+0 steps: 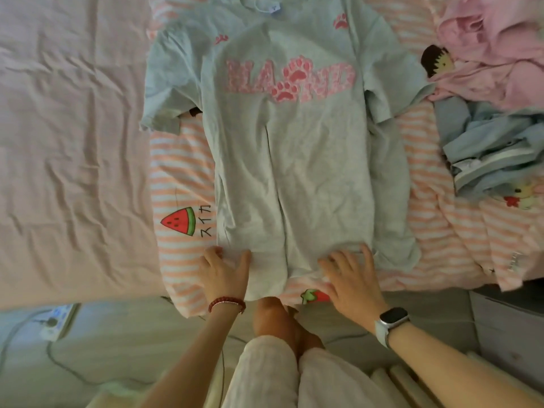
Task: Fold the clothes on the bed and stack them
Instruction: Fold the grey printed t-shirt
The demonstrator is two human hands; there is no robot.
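A pale grey-blue T-shirt (294, 160) with pink paw-print lettering lies spread face up on the striped quilt, collar at the far end, both sleeves out. My left hand (225, 272) presses on the shirt's near left hem corner, fingers spread. My right hand (350, 275), a watch on its wrist, lies flat on the hem at the near right. Neither hand curls round the cloth.
A pink-and-white striped quilt (182, 178) with a watermelon print lies under the shirt. Crumpled pink clothes (494, 54) and blue clothes (494, 148) are heaped at the right. A plain pink sheet (70, 142) covers the left. A power strip (57, 319) lies on the floor.
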